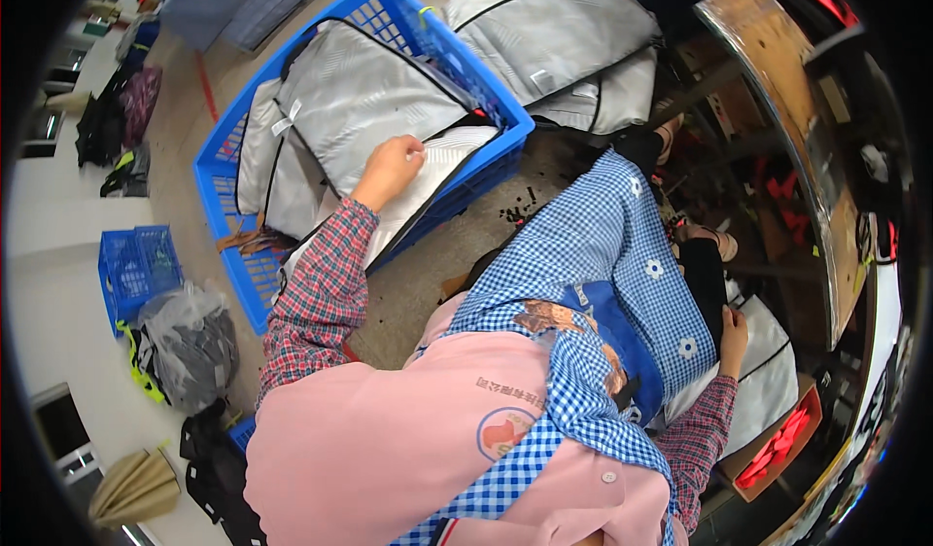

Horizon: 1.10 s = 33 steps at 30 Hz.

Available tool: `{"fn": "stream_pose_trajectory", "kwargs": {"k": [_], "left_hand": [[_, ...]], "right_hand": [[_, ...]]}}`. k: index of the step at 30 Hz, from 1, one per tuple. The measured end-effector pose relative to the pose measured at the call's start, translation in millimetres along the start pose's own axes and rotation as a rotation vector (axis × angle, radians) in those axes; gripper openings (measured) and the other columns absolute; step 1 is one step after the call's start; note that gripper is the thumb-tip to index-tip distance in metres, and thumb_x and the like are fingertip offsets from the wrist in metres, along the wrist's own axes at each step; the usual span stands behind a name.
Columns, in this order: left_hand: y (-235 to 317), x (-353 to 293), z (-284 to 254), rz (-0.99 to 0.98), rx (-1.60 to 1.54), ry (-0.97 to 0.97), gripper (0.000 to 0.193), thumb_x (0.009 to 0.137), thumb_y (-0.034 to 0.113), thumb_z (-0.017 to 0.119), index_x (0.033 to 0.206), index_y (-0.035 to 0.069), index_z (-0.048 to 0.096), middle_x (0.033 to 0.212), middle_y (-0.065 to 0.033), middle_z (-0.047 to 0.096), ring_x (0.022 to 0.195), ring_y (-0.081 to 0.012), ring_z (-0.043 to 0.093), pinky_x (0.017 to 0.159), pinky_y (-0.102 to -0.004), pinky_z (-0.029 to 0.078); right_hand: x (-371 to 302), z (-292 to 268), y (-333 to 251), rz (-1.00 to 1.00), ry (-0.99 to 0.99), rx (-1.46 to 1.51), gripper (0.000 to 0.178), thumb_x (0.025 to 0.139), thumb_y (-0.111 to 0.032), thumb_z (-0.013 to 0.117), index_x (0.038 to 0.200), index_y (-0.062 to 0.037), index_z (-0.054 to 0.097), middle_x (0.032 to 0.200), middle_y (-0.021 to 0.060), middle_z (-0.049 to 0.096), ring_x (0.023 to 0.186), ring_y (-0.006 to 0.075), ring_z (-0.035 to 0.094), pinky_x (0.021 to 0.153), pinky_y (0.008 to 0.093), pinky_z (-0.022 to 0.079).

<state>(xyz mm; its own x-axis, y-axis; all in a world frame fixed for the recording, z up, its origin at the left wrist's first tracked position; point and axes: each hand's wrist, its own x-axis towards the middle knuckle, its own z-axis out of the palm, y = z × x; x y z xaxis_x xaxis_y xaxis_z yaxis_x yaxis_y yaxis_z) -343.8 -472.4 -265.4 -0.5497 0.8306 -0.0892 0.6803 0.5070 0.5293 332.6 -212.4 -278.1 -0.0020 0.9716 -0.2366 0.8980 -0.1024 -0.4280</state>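
My left hand (391, 172), in a plaid sleeve, reaches over the near side of a blue plastic crate (496, 84). Its fingers are curled together against a white-lined fabric piece (442, 172) that hangs over the crate's rim. Silver-grey fabric pieces (364, 94) with black edging and small white labels are piled inside the crate. Low at the right, beside my knee, my right hand (734, 340) has its fingers closed at the edge of another silver-grey fabric piece (763, 376). Part of that piece is hidden behind my arm and apron.
More silver-grey pieces (554, 35) are stacked behind the crate. At the right, a wooden board (787, 70) edges a worktable above a box of red strips (777, 449). A small blue crate (141, 269) and a clear plastic bag (190, 337) stand at the left.
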Motion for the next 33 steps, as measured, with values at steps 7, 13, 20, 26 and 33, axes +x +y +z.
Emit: {"fn": "stream_pose_trajectory", "kwargs": {"k": [7,13,20,26,33], "left_hand": [[-138.5,-23.8,-34.8,-0.5,0.339,0.042,0.041,0.083,0.031,0.066,0.104,-0.004,0.066,0.101,-0.0265,0.067,0.097,-0.0388,0.065,0.084,-0.0458,0.051],[-222.8,-39.4,-2.2,-1.084,-0.522,0.017,0.058,0.091,0.046,0.063,0.127,0.001,0.055,0.111,-0.0164,0.067,0.094,-0.0248,0.066,0.08,-0.0424,0.054],[-237.5,-32.5,15.0,-0.972,-1.342,0.265,0.042,0.091,0.044,0.067,0.114,0.009,0.063,0.095,-0.0038,0.069,0.085,-0.018,0.065,0.067,-0.0396,0.056],[-180.0,5.8,-45.7,-0.778,-1.484,0.428,0.019,0.089,0.031,0.07,0.083,0.017,0.058,0.066,0.0053,0.055,0.043,-0.0077,0.043,0.037,-0.02,0.034],[-37.7,135.7,-210.9,-0.153,-1.534,0.523,0.026,0.089,0.016,0.068,0.067,0.016,0.052,0.06,0.003,0.055,0.046,-0.0088,0.051,0.035,-0.0211,0.035]], "right_hand": [[3.3,3.1,-0.5,0.019,0.004,-0.004,0.041,0.096,-0.034,0.06,0.115,0.002,0.064,0.107,0.0174,0.069,0.1,0.0277,0.064,0.088,0.0341,0.048],[1.0,2.8,2.5,0.018,0.022,0.024,0.04,0.096,-0.035,0.06,0.113,0.0018,0.065,0.106,0.0165,0.07,0.099,0.0262,0.065,0.088,0.0333,0.048],[-4.5,2.6,0.1,0.03,0.061,0.012,0.039,0.096,-0.035,0.059,0.11,0.0004,0.066,0.103,0.0162,0.07,0.096,0.0265,0.065,0.087,0.0339,0.048],[-0.4,1.3,2.0,0.037,0.065,-0.036,0.04,0.096,-0.035,0.059,0.11,0.0008,0.066,0.104,0.0175,0.07,0.097,0.0289,0.066,0.086,0.0355,0.049],[-8.8,-5.9,-42.1,-0.171,-0.012,-0.172,0.032,0.092,-0.026,0.063,0.11,0.0009,0.064,0.105,0.0193,0.068,0.099,0.0355,0.064,0.087,0.0395,0.049]]}}
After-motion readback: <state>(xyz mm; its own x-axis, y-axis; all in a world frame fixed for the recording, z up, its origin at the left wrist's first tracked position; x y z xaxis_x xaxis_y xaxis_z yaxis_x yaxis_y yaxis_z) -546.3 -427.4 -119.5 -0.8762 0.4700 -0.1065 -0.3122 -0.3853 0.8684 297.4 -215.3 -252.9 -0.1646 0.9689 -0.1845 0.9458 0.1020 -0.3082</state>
